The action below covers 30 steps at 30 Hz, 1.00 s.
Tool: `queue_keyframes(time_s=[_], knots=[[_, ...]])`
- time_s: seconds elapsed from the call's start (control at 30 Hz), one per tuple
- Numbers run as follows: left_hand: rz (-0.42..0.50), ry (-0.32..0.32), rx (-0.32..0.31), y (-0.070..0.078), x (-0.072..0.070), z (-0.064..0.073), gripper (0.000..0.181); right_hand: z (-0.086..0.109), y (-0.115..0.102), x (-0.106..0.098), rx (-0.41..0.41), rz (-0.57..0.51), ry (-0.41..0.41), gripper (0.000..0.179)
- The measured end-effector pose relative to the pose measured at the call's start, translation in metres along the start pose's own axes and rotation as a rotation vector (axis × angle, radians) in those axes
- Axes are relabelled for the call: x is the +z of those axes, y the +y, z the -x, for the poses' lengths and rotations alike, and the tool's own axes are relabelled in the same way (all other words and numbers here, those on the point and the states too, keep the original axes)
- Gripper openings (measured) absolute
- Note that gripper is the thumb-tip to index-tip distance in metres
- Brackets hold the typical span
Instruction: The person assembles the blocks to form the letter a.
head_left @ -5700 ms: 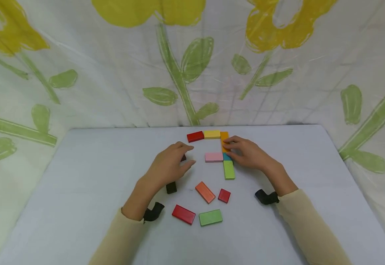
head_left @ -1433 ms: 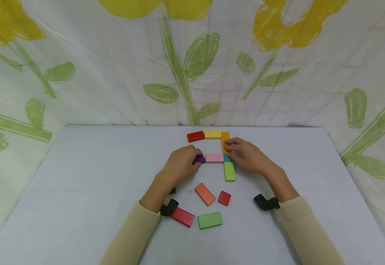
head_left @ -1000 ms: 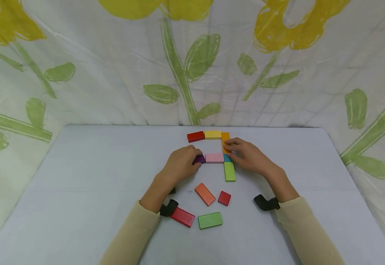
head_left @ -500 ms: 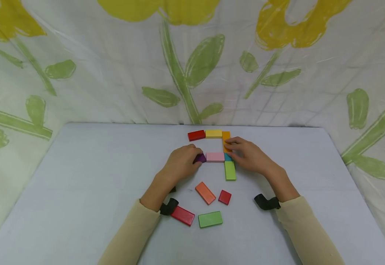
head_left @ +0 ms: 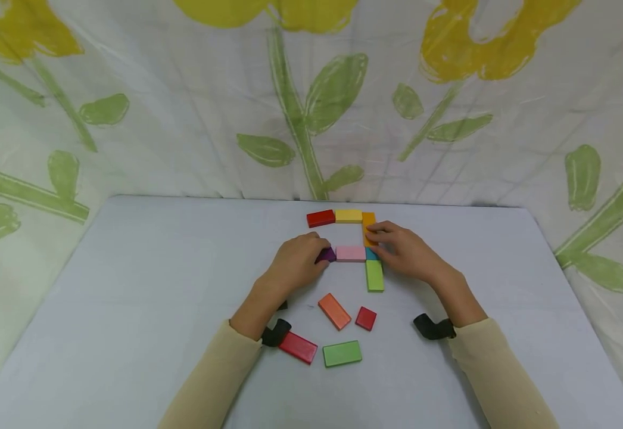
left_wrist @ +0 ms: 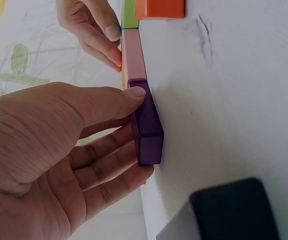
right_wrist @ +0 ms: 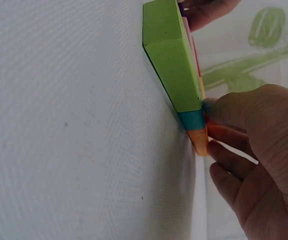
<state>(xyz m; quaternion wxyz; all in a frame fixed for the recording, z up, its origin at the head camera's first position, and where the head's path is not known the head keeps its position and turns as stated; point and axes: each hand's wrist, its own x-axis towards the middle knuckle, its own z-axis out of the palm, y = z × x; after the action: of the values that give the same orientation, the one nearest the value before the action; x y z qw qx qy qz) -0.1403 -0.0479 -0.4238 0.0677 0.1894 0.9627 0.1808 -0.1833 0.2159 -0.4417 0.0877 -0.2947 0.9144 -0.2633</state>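
Observation:
My left hand (head_left: 299,257) pinches a purple block (left_wrist: 148,112), with the thumb on its near side and the fingers behind it. One end of that block meets the pink block (head_left: 351,254). My right hand (head_left: 408,250) rests its fingertips on the orange block (head_left: 368,226), and its thumb touches the teal block (right_wrist: 191,120). Below the teal block a lime-green block (head_left: 374,276) continues the line. A yellow block (head_left: 348,216) joins the orange one at the top, followed by a dark red block (head_left: 320,218) set slightly askew.
Nearer on the white table (head_left: 129,298) lie a coral block (head_left: 335,311), a small red block (head_left: 365,319), a red block (head_left: 298,348) and a green block (head_left: 342,354). A dark block (head_left: 282,305) is mostly hidden by the left wrist. Behind hangs a flower-painted cloth (head_left: 183,119).
Since the oldest frame, my left hand has moved right from a dark block and now holds the purple block against the pink one. During the last second both hands have stayed nearly still.

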Motion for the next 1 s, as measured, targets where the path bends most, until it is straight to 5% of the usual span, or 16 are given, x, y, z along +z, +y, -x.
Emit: queue_keyframes(time_s=[1.0], knots=[[0.010, -0.017, -0.005, -0.0001, -0.0027, 0.0039, 0.035, -0.0015, 0.0023, 0.0025, -0.023, 0.004, 0.017, 0.040]])
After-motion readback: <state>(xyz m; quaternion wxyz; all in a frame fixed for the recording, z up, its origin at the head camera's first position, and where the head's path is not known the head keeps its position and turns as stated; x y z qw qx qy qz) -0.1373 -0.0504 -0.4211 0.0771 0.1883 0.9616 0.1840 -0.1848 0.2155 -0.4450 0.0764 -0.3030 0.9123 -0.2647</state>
